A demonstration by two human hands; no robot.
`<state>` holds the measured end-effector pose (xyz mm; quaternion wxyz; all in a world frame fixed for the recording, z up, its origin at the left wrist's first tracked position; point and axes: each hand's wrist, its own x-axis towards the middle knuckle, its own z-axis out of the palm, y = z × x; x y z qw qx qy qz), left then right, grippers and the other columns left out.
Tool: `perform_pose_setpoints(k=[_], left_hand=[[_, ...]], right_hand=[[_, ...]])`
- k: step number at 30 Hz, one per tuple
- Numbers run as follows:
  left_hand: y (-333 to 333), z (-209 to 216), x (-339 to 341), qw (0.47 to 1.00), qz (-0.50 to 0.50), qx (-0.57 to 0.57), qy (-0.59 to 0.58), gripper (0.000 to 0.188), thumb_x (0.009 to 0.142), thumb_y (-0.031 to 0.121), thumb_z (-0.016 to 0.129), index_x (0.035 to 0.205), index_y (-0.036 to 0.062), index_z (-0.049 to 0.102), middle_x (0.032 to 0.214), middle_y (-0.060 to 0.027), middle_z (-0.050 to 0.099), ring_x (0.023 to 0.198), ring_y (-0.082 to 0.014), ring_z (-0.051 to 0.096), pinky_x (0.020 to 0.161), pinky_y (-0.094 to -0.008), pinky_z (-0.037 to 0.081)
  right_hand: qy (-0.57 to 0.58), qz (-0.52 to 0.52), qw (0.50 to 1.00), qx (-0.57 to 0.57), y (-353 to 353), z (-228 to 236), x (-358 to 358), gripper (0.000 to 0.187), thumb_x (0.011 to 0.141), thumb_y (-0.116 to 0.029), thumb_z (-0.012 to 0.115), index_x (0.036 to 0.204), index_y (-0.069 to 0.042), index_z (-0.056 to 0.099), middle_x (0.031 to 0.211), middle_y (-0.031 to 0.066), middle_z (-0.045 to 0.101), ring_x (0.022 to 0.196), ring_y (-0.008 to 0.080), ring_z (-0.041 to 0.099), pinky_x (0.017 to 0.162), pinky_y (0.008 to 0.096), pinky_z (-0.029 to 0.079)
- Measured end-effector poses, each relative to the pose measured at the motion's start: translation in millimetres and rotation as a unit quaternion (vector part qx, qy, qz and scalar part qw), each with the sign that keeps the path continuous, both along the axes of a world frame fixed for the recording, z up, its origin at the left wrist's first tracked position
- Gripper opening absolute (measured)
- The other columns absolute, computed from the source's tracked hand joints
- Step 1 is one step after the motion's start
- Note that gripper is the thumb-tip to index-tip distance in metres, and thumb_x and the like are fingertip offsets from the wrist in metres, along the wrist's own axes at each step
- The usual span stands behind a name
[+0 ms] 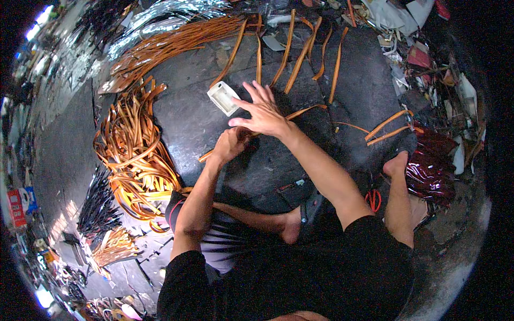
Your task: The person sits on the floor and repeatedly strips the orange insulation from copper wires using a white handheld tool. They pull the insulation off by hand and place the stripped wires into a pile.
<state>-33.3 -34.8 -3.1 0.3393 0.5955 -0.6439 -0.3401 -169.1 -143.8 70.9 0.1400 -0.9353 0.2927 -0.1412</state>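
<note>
"What takes up the most room?"

"The dark floor sheet [353, 75]. Along its left edge lies a heap of orange-brown strips [131, 144], at the far left corner a bundle of brown strands [176, 45], and by the right edge a glossy dark red bundle [431, 168]."

"Why that spread?"

"Probably so each kind stays apart and within reach of the seated person. The row of single strips [289, 53] near the far edge is likely spaced so that they don't tangle."

"And the hands?"

"Near the sheet's middle. The left hand [232, 143] has its fingers curled round a strip [306, 110], which seems to run on under the right hand [262, 114]; that grip presumably steadies it. The right hand's fingers are spread and released, gripping nothing visible."

"What is under those fingertips?"

"A small white dish [223, 97], farther toward the far edge than the left hand. Whether a fingertip touches its rim, one cannot tell. It may sit there to be handy."

"Any labels?"

"Only a red packet [16, 207] beyond the left edge carries pale marks, too blurred to read."
</note>
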Motion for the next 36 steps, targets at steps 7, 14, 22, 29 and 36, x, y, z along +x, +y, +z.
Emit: perform_pose_setpoints(k=[7, 14, 22, 29, 36], left_hand=[[-4.8, 11.8, -10.3, 0.999, 0.011, 0.010, -0.040, 0.022, 0.089, 0.017, 0.058, 0.107, 0.0091, 0.065, 0.094, -0.0189, 0.068, 0.089, -0.0402, 0.065, 0.077, -0.0489, 0.051], [0.1, 22.6, -15.8, 0.995, 0.008, -0.056, -0.079, 0.035, 0.083, 0.003, 0.053, 0.113, 0.0148, 0.066, 0.100, -0.0165, 0.065, 0.090, -0.0386, 0.064, 0.076, -0.0461, 0.051], [7.7, 35.4, -11.3, 0.995, 0.023, -0.052, -0.077, 0.043, 0.081, -0.003, 0.051, 0.116, 0.0160, 0.066, 0.101, -0.0133, 0.064, 0.090, -0.0363, 0.064, 0.076, -0.0435, 0.052], [11.0, 52.5, -16.4, 0.991, 0.028, -0.084, -0.105, 0.036, 0.082, -0.003, 0.057, 0.113, 0.0122, 0.067, 0.099, -0.0133, 0.066, 0.089, -0.0349, 0.065, 0.076, -0.0396, 0.052], [13.1, 19.4, 16.0, 0.997, -0.013, 0.061, 0.036, 0.016, 0.090, 0.008, 0.057, 0.102, 0.0004, 0.064, 0.076, -0.0126, 0.068, 0.069, -0.0200, 0.066, 0.064, -0.0331, 0.049]], right_hand=[[0.029, 0.017, 0.999, -0.029, -19.5, -1.7, 25.1, 0.064, 0.079, -0.067, 0.059, 0.114, -0.014, 0.070, 0.151, 0.0189, 0.030, 0.143, 0.0396, 0.014, 0.115, 0.0567, 0.008], [-0.165, -0.028, 0.985, 0.029, -14.2, -6.2, -11.3, 0.032, 0.086, -0.036, 0.067, 0.099, -0.007, 0.067, 0.130, 0.0189, 0.052, 0.128, 0.0368, 0.041, 0.107, 0.0479, 0.032], [-0.302, -0.364, 0.783, 0.405, -3.1, -5.4, -200.3, 0.046, 0.101, -0.020, 0.045, 0.146, -0.020, 0.037, 0.084, 0.0069, 0.062, 0.059, 0.0095, 0.056, 0.053, 0.0251, 0.051], [-0.109, -0.345, 0.824, 0.436, -2.6, -1.5, -211.4, 0.053, 0.101, -0.022, 0.042, 0.151, -0.029, 0.024, 0.067, 0.0050, 0.060, 0.049, 0.0098, 0.051, 0.045, 0.0270, 0.047], [-0.016, -0.338, 0.857, 0.389, 16.1, -9.9, -184.8, 0.053, 0.102, -0.024, 0.038, 0.152, -0.031, 0.020, 0.059, 0.0058, 0.057, 0.044, 0.0133, 0.051, 0.043, 0.0309, 0.046]])
